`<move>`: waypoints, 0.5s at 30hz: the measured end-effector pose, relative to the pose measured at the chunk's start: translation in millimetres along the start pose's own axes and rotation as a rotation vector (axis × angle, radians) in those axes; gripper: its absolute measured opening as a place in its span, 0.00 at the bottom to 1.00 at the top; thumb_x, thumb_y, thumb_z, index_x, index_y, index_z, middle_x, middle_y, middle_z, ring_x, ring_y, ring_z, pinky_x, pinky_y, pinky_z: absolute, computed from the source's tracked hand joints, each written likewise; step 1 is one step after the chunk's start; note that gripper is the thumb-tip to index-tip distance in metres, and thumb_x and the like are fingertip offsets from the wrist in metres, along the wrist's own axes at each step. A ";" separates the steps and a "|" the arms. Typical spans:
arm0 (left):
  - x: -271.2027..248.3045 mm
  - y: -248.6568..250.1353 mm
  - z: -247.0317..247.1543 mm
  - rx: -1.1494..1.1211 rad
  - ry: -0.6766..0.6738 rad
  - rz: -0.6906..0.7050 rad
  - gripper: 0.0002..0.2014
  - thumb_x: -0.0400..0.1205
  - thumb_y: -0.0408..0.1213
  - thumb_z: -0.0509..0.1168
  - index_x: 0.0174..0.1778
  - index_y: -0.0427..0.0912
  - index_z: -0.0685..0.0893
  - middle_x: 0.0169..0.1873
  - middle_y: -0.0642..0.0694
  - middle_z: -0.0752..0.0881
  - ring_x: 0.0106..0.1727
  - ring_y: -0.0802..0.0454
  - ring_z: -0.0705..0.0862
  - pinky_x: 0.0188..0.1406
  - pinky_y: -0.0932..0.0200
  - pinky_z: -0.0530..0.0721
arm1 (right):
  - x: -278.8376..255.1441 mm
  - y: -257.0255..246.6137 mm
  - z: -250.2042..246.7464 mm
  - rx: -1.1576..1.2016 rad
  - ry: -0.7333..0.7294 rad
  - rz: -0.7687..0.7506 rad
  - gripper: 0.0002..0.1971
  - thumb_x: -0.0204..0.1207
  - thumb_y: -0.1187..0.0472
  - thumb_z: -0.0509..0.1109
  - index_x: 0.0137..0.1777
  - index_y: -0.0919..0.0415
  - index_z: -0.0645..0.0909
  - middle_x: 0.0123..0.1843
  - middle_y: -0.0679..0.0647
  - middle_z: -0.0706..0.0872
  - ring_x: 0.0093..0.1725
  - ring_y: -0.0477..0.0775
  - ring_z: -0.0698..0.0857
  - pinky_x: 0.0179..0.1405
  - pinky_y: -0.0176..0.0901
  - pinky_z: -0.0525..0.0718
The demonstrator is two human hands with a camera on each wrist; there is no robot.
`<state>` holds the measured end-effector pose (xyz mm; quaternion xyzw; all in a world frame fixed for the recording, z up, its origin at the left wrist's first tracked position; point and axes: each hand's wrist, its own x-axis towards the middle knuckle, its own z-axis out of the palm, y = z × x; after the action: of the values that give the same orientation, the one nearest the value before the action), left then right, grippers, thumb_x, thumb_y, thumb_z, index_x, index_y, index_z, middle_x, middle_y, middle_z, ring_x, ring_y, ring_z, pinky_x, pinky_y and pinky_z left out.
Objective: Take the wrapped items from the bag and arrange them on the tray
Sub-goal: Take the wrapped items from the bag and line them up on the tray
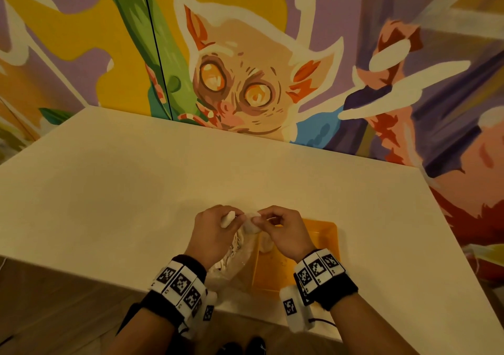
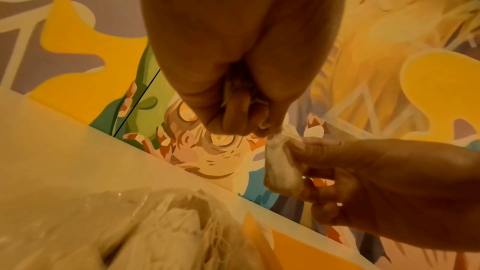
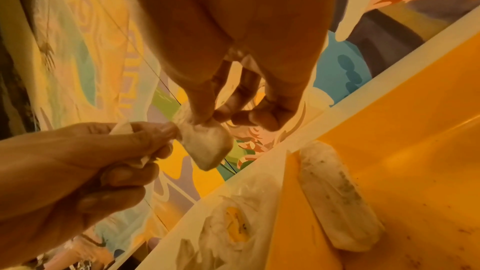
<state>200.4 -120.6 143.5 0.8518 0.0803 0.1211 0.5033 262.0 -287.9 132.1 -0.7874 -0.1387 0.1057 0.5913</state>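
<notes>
above the table edge [image 1: 109, 180], both the left hand [image 1: 215, 229] and the right hand [image 1: 283, 232] pinch one small white wrapped item [image 1: 252, 222], out of the clear bag [image 1: 231, 267], so next it must go down on the orange tray [image 1: 324, 245] beside the wrapped item [image 3: 337, 196] already there.

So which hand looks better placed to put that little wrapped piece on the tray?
Probably the right hand: it pinches the wrapped piece and hangs over the tray. The left hand is over the bag and also holds a white scrap.
</notes>
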 end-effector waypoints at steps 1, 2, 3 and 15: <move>0.5 0.3 -0.2 0.004 -0.005 -0.003 0.08 0.80 0.38 0.71 0.37 0.55 0.89 0.36 0.55 0.89 0.35 0.59 0.86 0.40 0.57 0.83 | 0.4 1.0 0.4 0.007 -0.001 0.006 0.08 0.72 0.62 0.79 0.39 0.46 0.87 0.40 0.47 0.89 0.40 0.46 0.85 0.45 0.38 0.84; 0.8 1.4 -0.6 0.014 0.003 -0.007 0.10 0.80 0.38 0.71 0.35 0.57 0.88 0.36 0.55 0.89 0.36 0.59 0.86 0.41 0.57 0.82 | 0.5 1.9 0.9 0.009 -0.008 0.011 0.08 0.72 0.63 0.79 0.39 0.47 0.87 0.39 0.47 0.89 0.40 0.46 0.85 0.45 0.39 0.84; 1.0 3.1 -1.4 0.016 0.023 -0.012 0.11 0.80 0.38 0.71 0.34 0.59 0.87 0.36 0.55 0.89 0.37 0.60 0.86 0.42 0.58 0.82 | 0.2 2.7 2.0 0.011 -0.017 0.012 0.08 0.72 0.62 0.79 0.38 0.47 0.87 0.39 0.47 0.89 0.39 0.45 0.84 0.45 0.39 0.84; 0.7 6.1 2.0 0.117 0.003 0.072 0.07 0.79 0.38 0.72 0.36 0.52 0.88 0.34 0.55 0.85 0.38 0.64 0.82 0.36 0.76 0.73 | -1.3 6.4 4.6 0.019 -0.029 0.031 0.08 0.74 0.65 0.77 0.39 0.51 0.86 0.38 0.51 0.86 0.39 0.46 0.84 0.44 0.36 0.83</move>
<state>201.8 -125.0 148.0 0.8819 0.0574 0.1352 0.4480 259.9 -285.9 124.7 -0.7823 -0.1342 0.1276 0.5948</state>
